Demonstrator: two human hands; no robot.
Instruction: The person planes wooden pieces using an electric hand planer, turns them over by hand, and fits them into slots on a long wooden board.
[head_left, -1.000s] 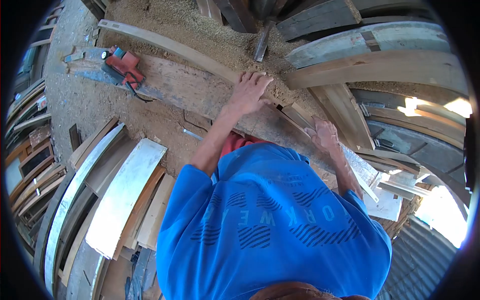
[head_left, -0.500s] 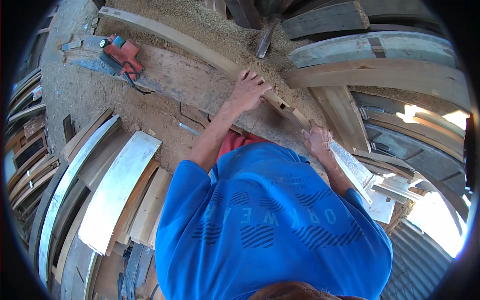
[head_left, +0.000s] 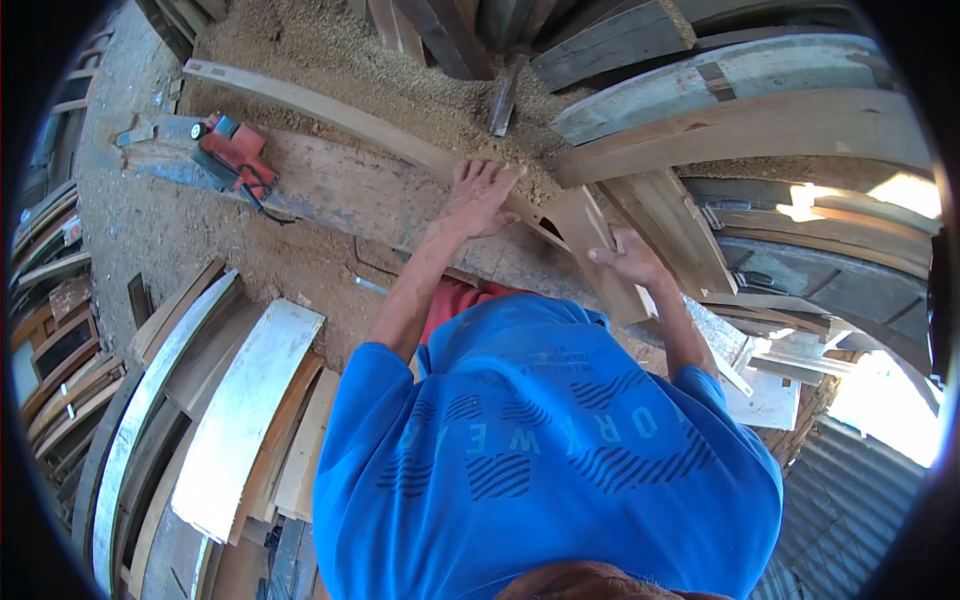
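My left hand (head_left: pixel 478 200) lies over a long, slightly curved wooden beam (head_left: pixel 330 108), fingers across its top and thumb along the near side. Just right of that hand a dark slot shows in the beam. My right hand (head_left: pixel 632 260) is closed on the edge of a short wooden board (head_left: pixel 583 232), thumb pointing left over its face. The board stands crosswise at the beam's right end, its broad face turned up toward me. Whether the two pieces touch is unclear. Below them runs a wide, worn plank (head_left: pixel 335 170).
A red power planer (head_left: pixel 238 160) with a black cord sits at the plank's left end. Curved boards (head_left: pixel 250 410) are stacked at lower left, and more timber (head_left: pixel 740 135) fills the right. Sawdust (head_left: pixel 310 45) covers the ground behind.
The short board has turned from nearly in line with the beam to crosswise, showing its broad face. My right hand turned with it. The left hand's fingers have spread a little.
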